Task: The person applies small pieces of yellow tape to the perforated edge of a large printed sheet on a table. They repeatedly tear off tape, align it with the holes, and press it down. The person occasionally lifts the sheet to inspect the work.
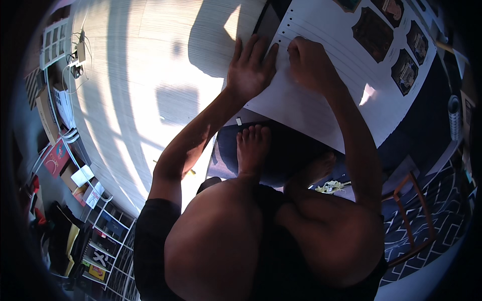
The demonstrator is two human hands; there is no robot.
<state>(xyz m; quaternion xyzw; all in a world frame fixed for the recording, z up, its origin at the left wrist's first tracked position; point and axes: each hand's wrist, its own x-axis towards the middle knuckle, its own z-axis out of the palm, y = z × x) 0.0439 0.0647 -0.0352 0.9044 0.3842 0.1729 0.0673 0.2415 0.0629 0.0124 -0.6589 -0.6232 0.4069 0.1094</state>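
Observation:
A large white sheet or board (296, 111) lies on the floor before me. Thin lines cross it, and a row of small black dots (285, 25) runs down its left edge. My left hand (251, 70) rests flat at that edge with its fingers spread. Just to the right, my right hand (307, 62) is closed and sits on the board, knuckles up. Whatever its fingers hold, if anything, is hidden. Dark plaque-shaped pictures (372, 34) show on the board's far right, beyond my right forearm.
A dark mat (288, 138) lies under the board and my bare feet. A small white piece (239, 121) sits near my left foot. Sunlit pale wood floor (135, 65) stretches left, toward a power strip (76, 55) and a wire rack (113, 226). Crumpled pale scraps (331, 187) lie by my right foot.

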